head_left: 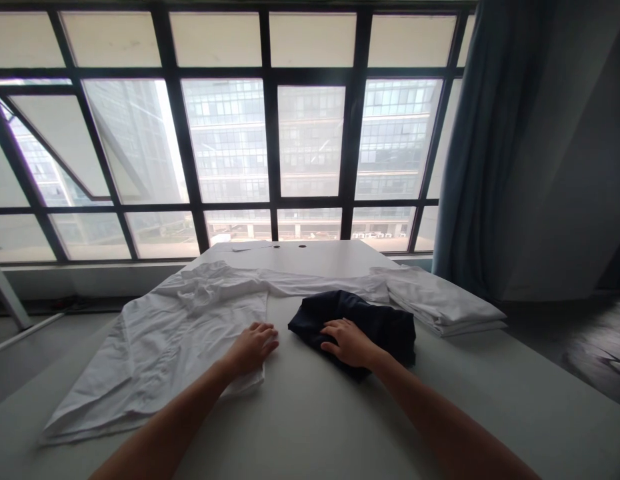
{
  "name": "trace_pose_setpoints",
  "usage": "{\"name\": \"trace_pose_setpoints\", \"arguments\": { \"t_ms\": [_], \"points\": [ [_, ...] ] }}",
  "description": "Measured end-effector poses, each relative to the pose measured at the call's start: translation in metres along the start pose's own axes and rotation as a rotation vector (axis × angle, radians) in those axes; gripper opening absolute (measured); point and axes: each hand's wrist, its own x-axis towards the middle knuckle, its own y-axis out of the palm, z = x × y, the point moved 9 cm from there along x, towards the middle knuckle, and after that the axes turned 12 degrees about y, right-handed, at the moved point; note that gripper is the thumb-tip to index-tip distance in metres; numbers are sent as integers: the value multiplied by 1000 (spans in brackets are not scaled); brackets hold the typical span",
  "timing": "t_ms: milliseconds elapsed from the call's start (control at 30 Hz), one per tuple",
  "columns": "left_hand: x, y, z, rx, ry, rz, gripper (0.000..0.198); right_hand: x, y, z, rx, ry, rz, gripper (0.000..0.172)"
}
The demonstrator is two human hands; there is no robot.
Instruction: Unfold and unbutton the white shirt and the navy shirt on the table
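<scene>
A white shirt (pixel 175 340) lies spread over the left of the table, lightly wrinkled, with a sleeve (pixel 310 283) reaching across to the right. On its right edge rests my left hand (pixel 253 347), palm down with fingers stretched out. My right hand (pixel 347 340) lies flat on a bundled dark navy cloth (pixel 377 327), its fingers spread over the near left part. What kind of garment the dark cloth is cannot be made out. Beyond it to the right sits a stack of folded white cloth (pixel 440 300), which the sleeve's end meets.
The white table (pixel 310 427) runs away toward a large dark-framed window (pixel 310 143). Two dark round holes and a thin white sheet (pixel 250 246) show at its far end. A blue-grey curtain (pixel 470 200) hangs at the right. One window pane at the left is tilted outward.
</scene>
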Motion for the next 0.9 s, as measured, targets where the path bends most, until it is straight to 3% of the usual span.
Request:
{"name": "trace_pose_setpoints", "arguments": {
  "t_ms": [133,267,467,533,633,733,833,900],
  "points": [
    [-1,0,0,1,-71,-7,43,0,0,12,2,-31,-88,28],
    [-2,0,3,-22,-106,-44,57,-1,2,21,122,-85,-114,25],
    [3,-2,-12,-95,75,-112,78,-9,3,40,379,-200,-77,30],
    [6,-2,-20,-100,150,-108,75,-16,2,53,476,-262,-33,32],
    [9,-3,-28,-131,204,-84,51,-24,-8,66,595,-317,48,35],
    [11,-8,-29,-201,194,-106,41,-23,-43,40,582,-235,-116,35],
    [11,-22,-19,-319,100,-244,36,-17,-80,-29,421,37,-387,29],
    [9,-32,-9,-393,39,-368,32,-10,-81,-76,333,201,-359,29]
  ]
}}
